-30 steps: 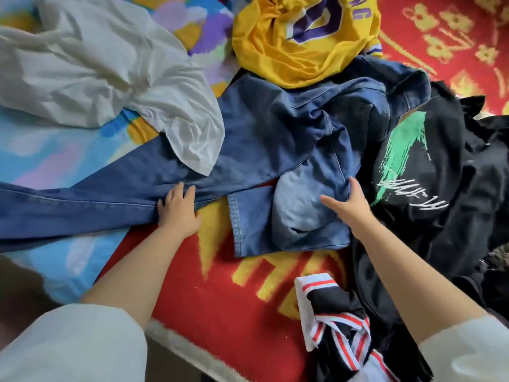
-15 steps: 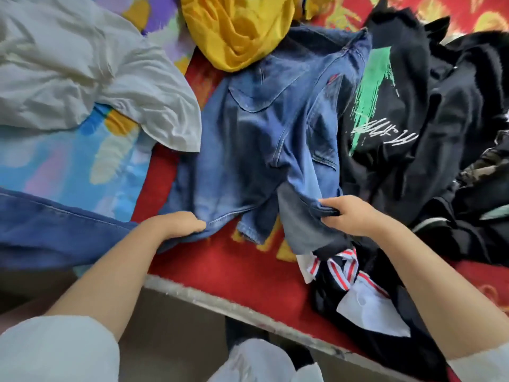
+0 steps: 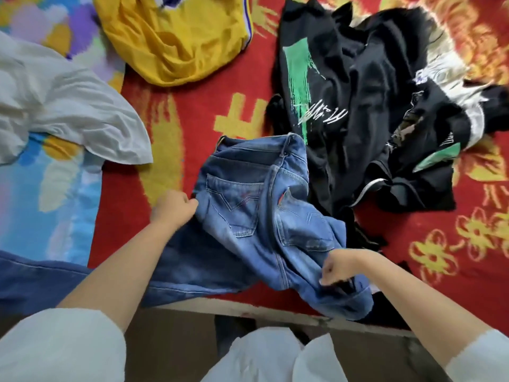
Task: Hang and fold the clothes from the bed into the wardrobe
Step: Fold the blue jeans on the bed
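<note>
Red woven bed blanket with yellow flower patterns (image 3: 198, 111) covers most of the scene, its near edge running along the bed's rim. At the left a pastel multicoloured sheet (image 3: 41, 194) lies over it. To the far right sits a heap of black garments with a green and white print (image 3: 358, 106), touching the right side of the jeans' waistband. A crumpled white cotton shirt (image 3: 63, 111) lies at the left, well apart from the jeans, and a bunched yellow jersey with purple trim (image 3: 176, 42) lies at the far centre.

Faded blue denim jeans (image 3: 248, 216) lie in the near middle of the bed, back pockets up, waistband pointing far, one leg trailing off to the near left. Both hands have hold of them. The left hand (image 3: 173, 209) is curled into a fist on the denim at the left side seam, just beside the left back pocket. The right hand (image 3: 340, 267), also curled, grips a fold of denim at the near right, below the right pocket, where the fabric bunches at the bed's edge.
</note>
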`<state>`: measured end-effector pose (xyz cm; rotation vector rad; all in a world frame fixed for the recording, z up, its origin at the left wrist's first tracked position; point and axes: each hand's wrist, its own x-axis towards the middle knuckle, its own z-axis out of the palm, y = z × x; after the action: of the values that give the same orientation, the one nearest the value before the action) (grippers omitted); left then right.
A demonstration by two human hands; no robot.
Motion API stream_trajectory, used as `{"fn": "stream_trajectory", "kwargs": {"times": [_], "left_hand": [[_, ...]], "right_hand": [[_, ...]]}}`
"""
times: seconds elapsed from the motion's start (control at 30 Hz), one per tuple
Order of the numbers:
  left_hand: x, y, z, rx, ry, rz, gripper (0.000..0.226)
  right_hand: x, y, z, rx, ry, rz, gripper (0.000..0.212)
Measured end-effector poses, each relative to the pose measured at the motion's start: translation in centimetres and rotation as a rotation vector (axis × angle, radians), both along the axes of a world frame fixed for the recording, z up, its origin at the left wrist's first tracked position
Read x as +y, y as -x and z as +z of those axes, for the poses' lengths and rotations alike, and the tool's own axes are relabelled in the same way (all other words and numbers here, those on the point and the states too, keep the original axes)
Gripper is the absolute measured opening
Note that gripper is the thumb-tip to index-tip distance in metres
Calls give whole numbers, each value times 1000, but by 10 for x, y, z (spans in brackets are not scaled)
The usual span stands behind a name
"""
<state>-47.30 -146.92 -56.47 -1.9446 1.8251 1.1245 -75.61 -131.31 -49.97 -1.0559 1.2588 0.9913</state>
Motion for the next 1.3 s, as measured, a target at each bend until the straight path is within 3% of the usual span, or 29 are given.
{"fn": "stream_trajectory", "kwargs": {"times": [0.07, 0.13, 0.17, 0.23, 0.3, 0.37, 0.43, 0.53, 0.6, 0.7, 0.77, 0.8, 0.83, 0.9, 1.0, 1.07, 1.2, 1.3], "left_hand": [[-11, 9, -7, 88, 108, 174, 31], [-21, 16, -18, 112, 60, 215, 36], [-21, 18, -25, 107, -8, 224, 45], [-14, 18, -36, 83, -159, 265, 62], [-2, 13, -42, 98, -256, 341, 50], [9, 4, -42, 180, -301, 391, 34], [17, -9, -39, 280, -345, 429, 36], [32, -30, -17, 417, -522, 431, 44], [39, -38, -4, 430, -634, 346, 51], [51, -50, 12, 366, -699, 266, 58], [59, -51, 13, 394, -670, 338, 54], [65, -50, 14, 411, -631, 404, 41], [67, -49, 11, 429, -575, 493, 31], [76, -45, 6, 407, -426, 568, 35], [81, -38, 10, 255, -224, 373, 34], [80, -33, 22, 222, -113, 291, 27], [77, -21, 77, 558, -222, 418, 28], [90, 4, 120, 746, -404, 549, 17]], "right_hand": [[-17, 5, -8, 77, 382, -357, 29], [-35, 2, -19, 195, 773, -632, 29], [-44, -2, -25, 226, 871, -674, 46], [-59, -14, -32, 191, 763, -735, 82], [-65, -29, -41, 185, 523, -800, 99], [-64, -43, -49, 249, 457, -757, 105], [-61, -54, -55, 318, 493, -678, 97], [-48, -65, -59, 365, 527, -596, 55], [-39, -69, -60, 397, 554, -521, 46], [-21, -68, -65, 517, 666, -414, 82], [-16, -58, -63, 567, 620, -574, 105], [-14, -53, -63, 560, 609, -657, 108], [-16, -47, -60, 539, 618, -709, 105], [-16, -42, -52, 450, 640, -803, 84], [-3, -43, -37, 258, 698, -1040, 42], [14, -41, -24, 128, 756, -1222, 29], [48, -24, 20, 44, 941, -1165, 28], [68, -8, 64, -74, 1109, -1235, 7]]}}
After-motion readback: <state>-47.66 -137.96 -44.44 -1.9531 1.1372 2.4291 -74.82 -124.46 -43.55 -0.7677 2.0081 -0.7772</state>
